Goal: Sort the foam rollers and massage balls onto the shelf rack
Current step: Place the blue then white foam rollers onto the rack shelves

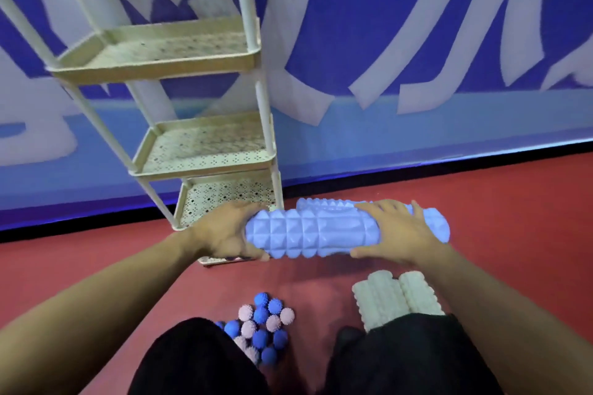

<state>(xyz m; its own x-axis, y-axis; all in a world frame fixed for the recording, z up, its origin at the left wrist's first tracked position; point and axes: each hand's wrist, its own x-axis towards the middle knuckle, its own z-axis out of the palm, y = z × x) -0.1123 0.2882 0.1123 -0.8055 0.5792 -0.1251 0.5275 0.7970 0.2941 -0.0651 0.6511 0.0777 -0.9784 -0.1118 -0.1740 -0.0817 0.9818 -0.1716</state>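
Note:
I hold a light blue foam roller [313, 236] with a ridged surface crosswise in front of me, above the red floor. My left hand [221, 231] grips its left end and my right hand [396, 231] is wrapped over its right part. A second blue roller [433, 221] shows just behind it, partly hidden. The cream shelf rack [205, 144] stands to the left against the wall, its three perforated tiers bare. Two white foam rollers [394, 295] lie on the floor by my right knee. A pile of several blue and pink spiky massage balls [261, 324] sits between my knees.
The red floor [497, 202] meets a blue-and-white patterned wall [417, 42] just behind the rack. My dark-clad knees [401, 356] fill the bottom of the view. A small flat object [218, 260] lies under my left hand, by the rack's foot.

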